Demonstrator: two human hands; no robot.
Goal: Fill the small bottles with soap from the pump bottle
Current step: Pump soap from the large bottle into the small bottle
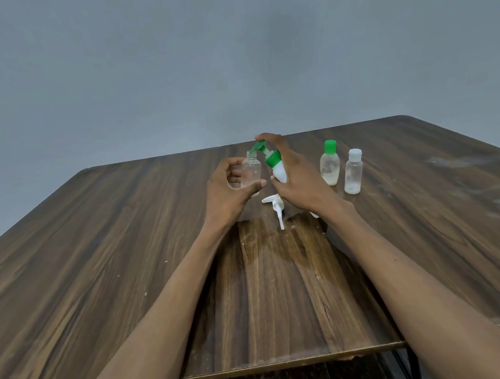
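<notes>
My left hand (230,188) holds a small clear bottle (250,172) with its cap off, upright above the wooden table (95,250). My right hand (294,176) grips a white pump bottle (278,168) with a green collar, tilted to the left. A finger presses on its green pump head (259,146), whose nozzle sits right over the small bottle's mouth. Two capped small bottles stand to the right: one with a green cap (329,163) and one with a white cap (353,171). Both hold some pale liquid.
A loose white pump part (275,206) lies on the table just below my hands, partly under my right wrist. The table's right side shows whitish smears (460,163). A grey wall rises behind the far edge.
</notes>
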